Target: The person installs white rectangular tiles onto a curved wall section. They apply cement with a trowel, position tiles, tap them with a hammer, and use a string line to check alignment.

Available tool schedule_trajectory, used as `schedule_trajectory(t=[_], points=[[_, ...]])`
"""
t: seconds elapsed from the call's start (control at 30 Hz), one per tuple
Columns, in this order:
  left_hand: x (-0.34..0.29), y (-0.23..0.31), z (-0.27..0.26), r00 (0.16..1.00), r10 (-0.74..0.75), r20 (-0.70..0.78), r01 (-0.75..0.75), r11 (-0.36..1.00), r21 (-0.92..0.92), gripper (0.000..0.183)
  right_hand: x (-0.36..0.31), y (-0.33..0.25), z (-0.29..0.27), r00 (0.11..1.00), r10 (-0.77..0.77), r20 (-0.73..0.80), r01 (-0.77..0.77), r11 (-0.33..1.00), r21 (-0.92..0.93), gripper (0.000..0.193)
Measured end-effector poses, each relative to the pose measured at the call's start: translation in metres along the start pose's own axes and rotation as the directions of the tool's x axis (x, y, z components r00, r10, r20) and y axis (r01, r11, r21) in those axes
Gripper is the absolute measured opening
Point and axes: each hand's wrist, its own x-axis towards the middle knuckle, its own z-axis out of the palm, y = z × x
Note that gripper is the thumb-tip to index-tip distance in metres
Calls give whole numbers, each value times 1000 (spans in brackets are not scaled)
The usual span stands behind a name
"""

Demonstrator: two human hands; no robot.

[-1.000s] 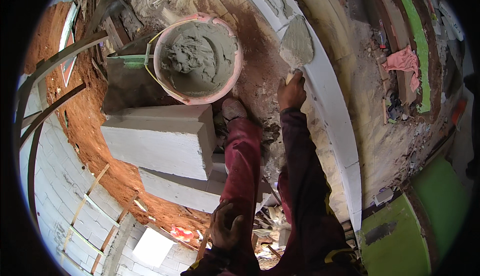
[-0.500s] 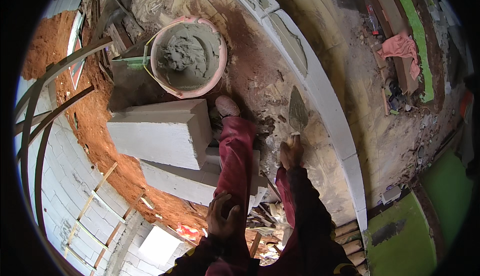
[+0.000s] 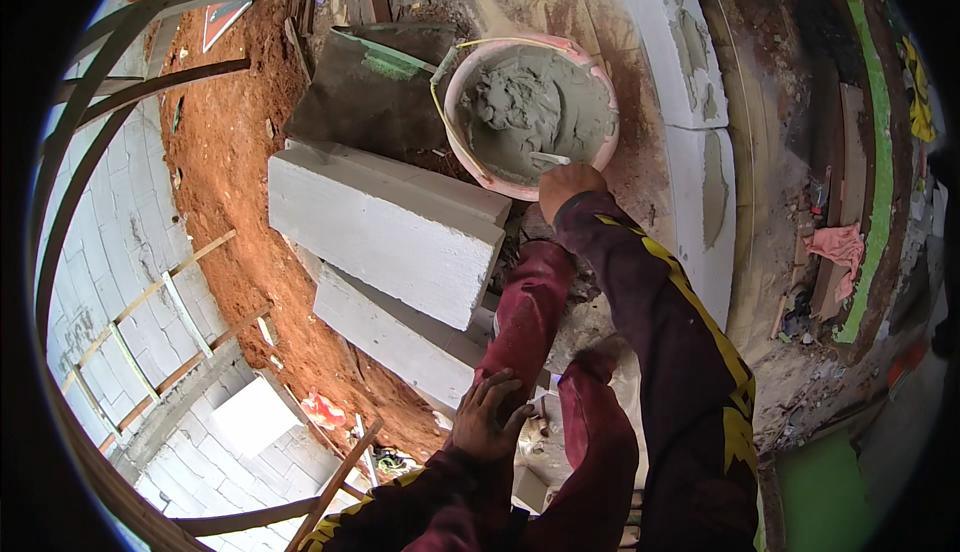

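My right hand [image 3: 570, 190] is closed on a trowel at the near rim of a pink bucket [image 3: 461, 157]. Only the pale metal neck of the trowel [image 3: 548, 159] shows; its blade is hidden in the wet grey mortar [image 3: 535, 107] inside the bucket. Mortar coats the inner wall, and a yellow handle cord hangs over the left side. My left hand [image 3: 490, 417] lies on my left leg in dark red trousers, its fingers spread and holding nothing.
White blocks [image 3: 385, 227] lie stacked left of my leg. A low block wall [image 3: 690, 182] with mortar patches on it runs along the right, a thin string beyond it. Curved wooden strips [image 3: 150, 97] arch at the left over red soil. A pink cloth [image 3: 838, 252] lies far right.
My right hand with the trowel has gone from the floor beside the wall to the bucket, and the blade has sunk into the mortar. The view has shifted; my left hand stays on the leg.
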Motion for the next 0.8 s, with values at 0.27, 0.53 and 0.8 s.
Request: schedule_trajectory(t=[0.27, 0.53, 0.8], points=[[17, 1, -18, 1000, -10, -15, 10, 999, -31, 43, 38, -18, 41, 975, -125, 185, -171, 117, 978, 26], [16, -8, -9, 996, 42, -84, -48, 996, -72, 42, -35, 55, 95, 961, -251, -119, -12, -467, 884, 37], [12, -7, -3, 999, 34, 34, -36, 998, 42, 41, -111, 141, 112, 725, 548, -417, 404, 151, 902, 55]])
